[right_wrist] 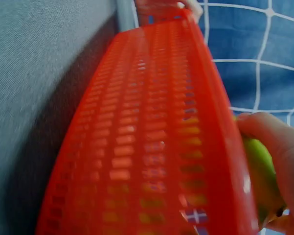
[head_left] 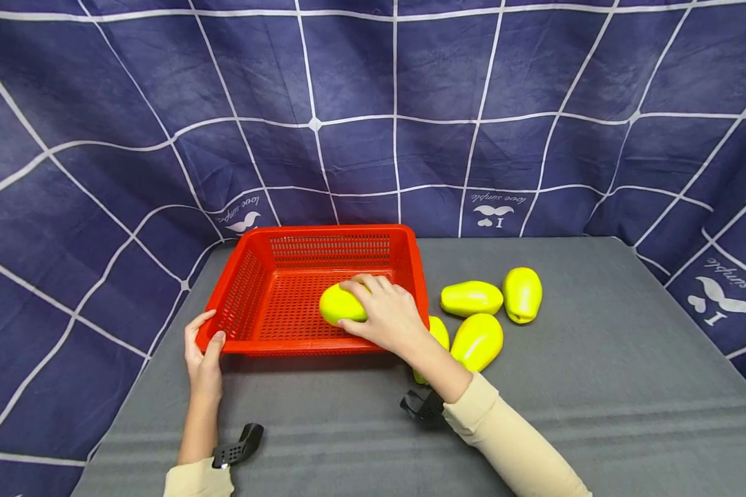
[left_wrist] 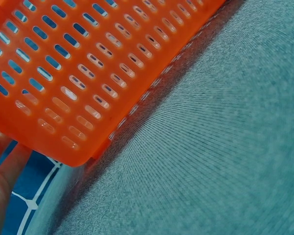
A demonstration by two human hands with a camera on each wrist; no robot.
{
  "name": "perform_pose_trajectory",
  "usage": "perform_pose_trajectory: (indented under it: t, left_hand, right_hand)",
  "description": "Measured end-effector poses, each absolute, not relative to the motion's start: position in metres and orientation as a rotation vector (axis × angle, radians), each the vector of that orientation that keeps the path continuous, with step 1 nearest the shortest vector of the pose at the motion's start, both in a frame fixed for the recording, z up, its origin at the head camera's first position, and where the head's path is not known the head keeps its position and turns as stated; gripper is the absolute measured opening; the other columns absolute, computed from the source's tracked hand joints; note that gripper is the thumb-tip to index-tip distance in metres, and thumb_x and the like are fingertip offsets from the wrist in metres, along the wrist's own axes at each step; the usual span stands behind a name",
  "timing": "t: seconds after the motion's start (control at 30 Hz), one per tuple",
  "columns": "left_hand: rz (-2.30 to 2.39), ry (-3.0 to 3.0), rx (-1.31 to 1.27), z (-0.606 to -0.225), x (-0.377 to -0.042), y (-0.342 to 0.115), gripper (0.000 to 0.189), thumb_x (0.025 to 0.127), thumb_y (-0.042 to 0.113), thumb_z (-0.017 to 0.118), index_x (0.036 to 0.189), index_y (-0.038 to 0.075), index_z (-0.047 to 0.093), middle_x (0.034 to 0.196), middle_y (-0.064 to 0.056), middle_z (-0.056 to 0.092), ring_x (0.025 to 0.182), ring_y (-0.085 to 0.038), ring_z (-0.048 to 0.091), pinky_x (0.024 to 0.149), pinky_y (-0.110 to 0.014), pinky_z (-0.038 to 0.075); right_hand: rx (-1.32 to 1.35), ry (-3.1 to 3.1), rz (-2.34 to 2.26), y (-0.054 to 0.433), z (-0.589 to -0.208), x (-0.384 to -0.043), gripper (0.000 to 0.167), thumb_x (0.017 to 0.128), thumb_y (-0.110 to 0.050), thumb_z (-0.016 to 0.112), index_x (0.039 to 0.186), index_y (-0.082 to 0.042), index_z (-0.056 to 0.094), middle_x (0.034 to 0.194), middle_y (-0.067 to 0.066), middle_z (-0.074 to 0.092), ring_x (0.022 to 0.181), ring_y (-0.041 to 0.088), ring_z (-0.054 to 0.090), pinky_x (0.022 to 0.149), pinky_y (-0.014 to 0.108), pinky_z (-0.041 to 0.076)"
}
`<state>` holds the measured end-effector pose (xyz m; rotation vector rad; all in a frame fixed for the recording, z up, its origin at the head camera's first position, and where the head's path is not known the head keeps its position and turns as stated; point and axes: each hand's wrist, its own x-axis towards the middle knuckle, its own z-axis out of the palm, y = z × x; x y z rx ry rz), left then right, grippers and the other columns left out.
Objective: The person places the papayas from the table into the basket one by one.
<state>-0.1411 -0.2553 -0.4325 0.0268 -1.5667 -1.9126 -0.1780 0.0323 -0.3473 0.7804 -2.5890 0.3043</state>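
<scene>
A red plastic basket (head_left: 323, 345) with slotted sides stands on the grey cloth. My left hand (head_left: 205, 359) grips its near left corner, thumb over the rim and fingers along the outer side. My right hand (head_left: 388, 314) holds a yellow-green papaya (head_left: 342, 305) over the inside of the basket, fingers across its top and thumb on the near side. In the right wrist view, the held papaya (right_wrist: 261, 171) shows behind the basket's rim, partly hidden by the hand. No other fruit shows inside the basket.
Several more papayas (head_left: 477, 342) lie on the cloth right of the basket, one partly hidden under my right forearm. The grey surface (head_left: 597, 359) extends to the right and front. A blue curtain with white grid lines (head_left: 435, 159) rises behind and at both sides.
</scene>
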Motion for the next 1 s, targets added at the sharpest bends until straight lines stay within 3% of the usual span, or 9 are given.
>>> perform_pose_trajectory:
  t: [0.33, 0.57, 0.77, 1.0]
  left_hand:
    - [-1.905, -1.565, 0.027, -0.434, -0.141, -0.256, 0.035, 0.083, -0.004, 0.046, 0.115, 0.009, 0.053, 0.105, -0.001, 0.05, 0.088, -0.009, 0.044, 0.072, -0.013, 0.037]
    - [-1.9, -1.568, 0.023, -0.433, -0.141, -0.255, 0.035, 0.083, -0.005, 0.046, 0.114, 0.009, 0.053, 0.105, 0.0, 0.05, 0.089, -0.009, 0.044, 0.073, -0.014, 0.036]
    - [-1.891, -1.585, 0.036, -0.432, -0.141, -0.254, 0.035, 0.083, -0.003, 0.046, 0.114, 0.01, 0.053, 0.108, 0.001, 0.049, 0.091, -0.009, 0.043, 0.075, -0.014, 0.035]
    - [-1.896, -1.58, 0.054, -0.431, -0.14, -0.254, 0.034, 0.083, -0.002, 0.046, 0.114, 0.01, 0.053, 0.107, 0.001, 0.05, 0.089, -0.009, 0.044, 0.073, -0.013, 0.036]
  right_hand:
    - [0.809, -2.909, 0.284, 0.005, -0.359, -0.196, 0.05, 0.075, -0.059, 0.057, 0.117, -0.032, 0.054, 0.112, -0.008, 0.056, 0.1, 0.013, 0.053, 0.079, 0.036, 0.042]
    - [0.897, -3.095, 0.497, 0.002, -0.361, -0.201, 0.047, 0.079, -0.051, 0.055, 0.121, -0.029, 0.053, 0.11, -0.006, 0.056, 0.096, 0.013, 0.053, 0.085, 0.039, 0.037]
    - [0.894, -3.083, 0.701, 0.005, -0.361, -0.201, 0.046, 0.082, -0.041, 0.053, 0.125, -0.026, 0.051, 0.119, -0.005, 0.054, 0.107, 0.015, 0.053, 0.087, 0.041, 0.04]
    - [0.799, -2.925, 0.692, 0.018, -0.358, -0.192, 0.035, 0.085, -0.039, 0.051, 0.117, -0.028, 0.056, 0.118, -0.008, 0.058, 0.11, 0.012, 0.054, 0.085, 0.037, 0.045]
